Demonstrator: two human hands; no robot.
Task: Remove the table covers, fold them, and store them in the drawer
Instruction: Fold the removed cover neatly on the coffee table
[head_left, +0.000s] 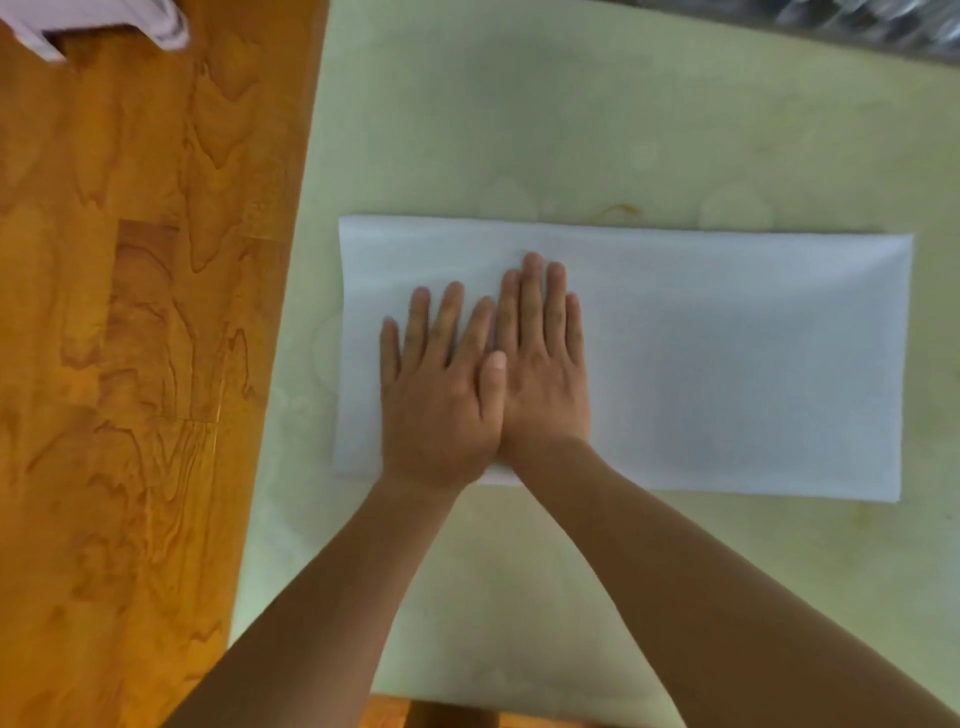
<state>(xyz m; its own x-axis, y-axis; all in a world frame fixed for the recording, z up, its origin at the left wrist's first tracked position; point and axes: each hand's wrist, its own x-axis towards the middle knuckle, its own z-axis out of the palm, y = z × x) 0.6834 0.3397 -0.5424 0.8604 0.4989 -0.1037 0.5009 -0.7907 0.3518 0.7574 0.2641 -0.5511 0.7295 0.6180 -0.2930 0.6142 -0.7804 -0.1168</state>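
A folded white table cover (727, 364) lies flat on the pale green tabletop (571, 130), at centre frame. The left hand (441, 395) and right hand (543, 374) press on its nine o'clock end, palms flat, fingers spread, grasping nothing. It looks thin, light and limp; pinching the three o'clock corners should suit the next fold.

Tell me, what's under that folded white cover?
The folded white cover lies flat on a pale yellow-green table surface, visible all around it. Both hands, left hand and right hand, press on top. Whatever lies directly beneath is hidden.
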